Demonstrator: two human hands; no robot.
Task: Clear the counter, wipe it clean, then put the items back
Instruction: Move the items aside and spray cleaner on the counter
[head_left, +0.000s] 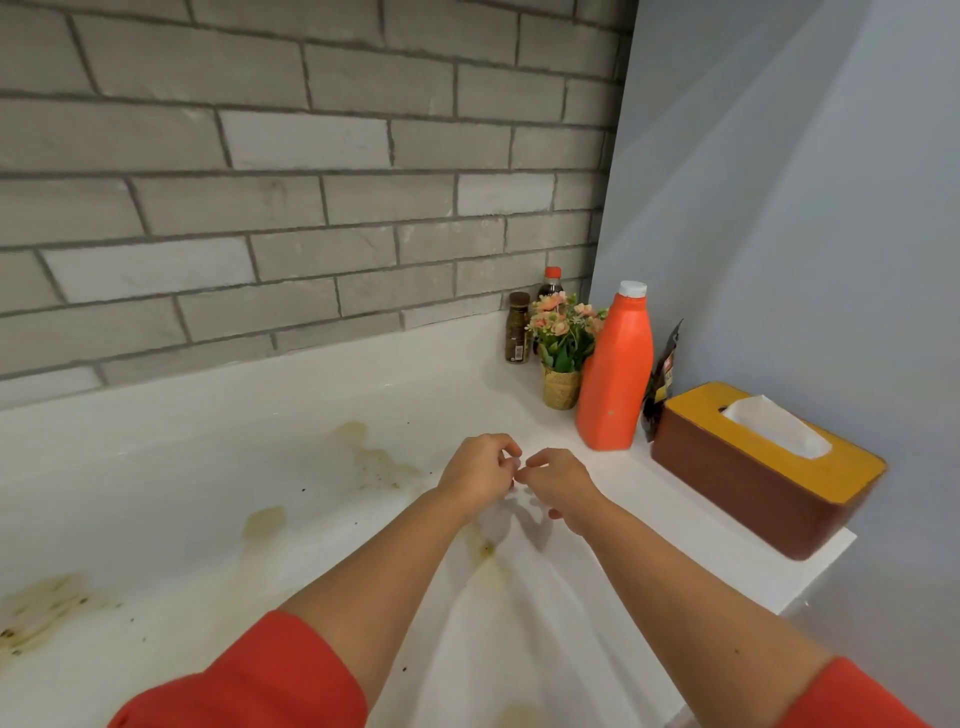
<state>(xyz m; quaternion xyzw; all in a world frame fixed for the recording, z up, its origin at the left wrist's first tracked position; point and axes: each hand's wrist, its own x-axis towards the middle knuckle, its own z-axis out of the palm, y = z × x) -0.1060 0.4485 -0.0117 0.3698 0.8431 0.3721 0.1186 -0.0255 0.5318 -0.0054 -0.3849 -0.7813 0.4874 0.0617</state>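
Note:
My left hand (480, 474) and my right hand (563, 488) meet above the white counter (218, 467), fingertips close together. Both pinch the top edge of a thin white tissue sheet (524, 629) that drapes down toward me in long folds. Yellow-brown stains mark the counter: one patch (374, 457) lies beyond my left hand, one (265, 522) to its left, and a large one (41, 608) at the far left. Another stain (488, 558) shows at the tissue, below my hands. Small dark crumbs are scattered around.
At the right end stand a brown tissue box with a yellow lid (763, 467), an orange bottle with a white cap (618, 374), a small flower pot (563, 348), a brown jar (518, 327), a dark red-capped bottle (551, 283) and a dark packet (665, 374). A grey brick wall rises behind.

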